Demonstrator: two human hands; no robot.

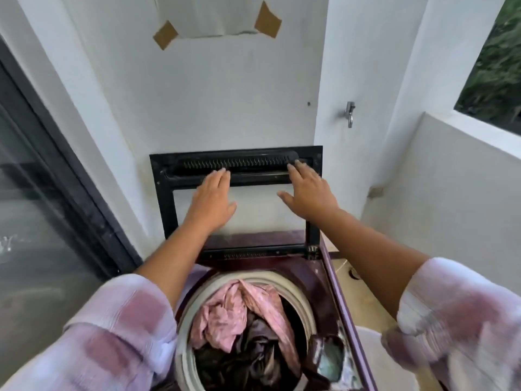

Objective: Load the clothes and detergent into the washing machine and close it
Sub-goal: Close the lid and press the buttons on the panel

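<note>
- Our left hand [212, 196] lies flat on the lid [165, 198], fingers straight, tips at its top bar.
- Our right hand [306, 193], fingers spread wide, meets the same bar further right.
- Lid's upright against the far wall.
- Pink and dark clothes [239, 311] fill the washing machine [329, 266] drum, near us.

The left arm [166, 266] and right arm [372, 244] stretch forward, bare below the elbows, left hand [214, 196] and right hand [307, 193] level and apart, backs showing, fingers straight, thumbs pointing inward.
</note>
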